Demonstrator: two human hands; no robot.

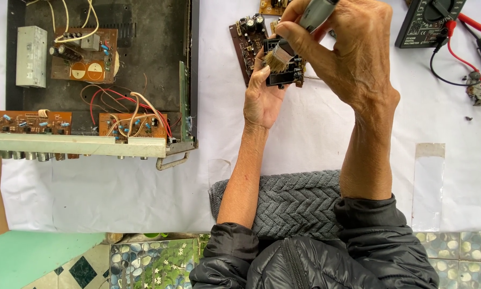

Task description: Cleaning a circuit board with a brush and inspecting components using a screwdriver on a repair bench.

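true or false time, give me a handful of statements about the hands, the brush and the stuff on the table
1. The right hand holds a small brush with its bristles on a black part. True.
2. The left hand lies flat and empty on the white cloth. False: it is raised and holds the black part from below.
3. The opened amplifier chassis sits to the left of both hands. True.
4. The multimeter lies inside the chassis. False: it is on the white cloth at the upper right, with red and black leads.
5. A grey knitted towel lies under the forearms. True.
6. The brown circuit board beside the hands is held in the right hand. False: it lies on the cloth.
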